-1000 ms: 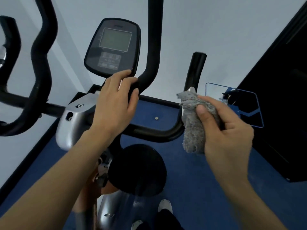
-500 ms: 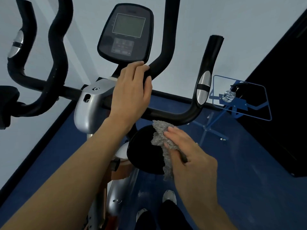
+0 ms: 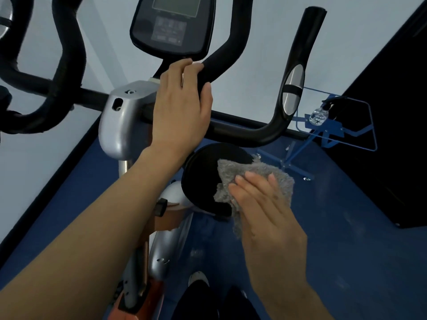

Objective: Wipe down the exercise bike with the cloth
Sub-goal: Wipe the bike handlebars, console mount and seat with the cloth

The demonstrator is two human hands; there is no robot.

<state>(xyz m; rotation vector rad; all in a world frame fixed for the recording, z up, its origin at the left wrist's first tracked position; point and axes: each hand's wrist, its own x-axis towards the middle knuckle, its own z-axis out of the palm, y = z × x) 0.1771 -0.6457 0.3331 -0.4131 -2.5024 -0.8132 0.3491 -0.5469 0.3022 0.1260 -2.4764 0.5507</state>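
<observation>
The exercise bike fills the view: a black console (image 3: 172, 26) at the top, black foam handlebars (image 3: 251, 132) and a silver column housing (image 3: 120, 125). My left hand (image 3: 182, 112) grips the handlebar just below the console. A round black disc (image 3: 201, 176) sits lower on the bike. My right hand (image 3: 265, 211) presses a grey fluffy cloth (image 3: 245, 172) flat against the disc's right side, fingers spread over the cloth. Part of the cloth hangs down under my palm.
A blue wire stand (image 3: 335, 135) holding a small clear bottle (image 3: 320, 115) stands to the right on the blue floor (image 3: 346, 250). A large black cabinet (image 3: 392, 135) fills the right side. A pale wall lies behind the bike. My shoes (image 3: 198, 279) show at the bottom.
My right hand has come down with the cloth from the right handlebar grip to the black disc and spread it there. The left hand has stayed on the handlebar.
</observation>
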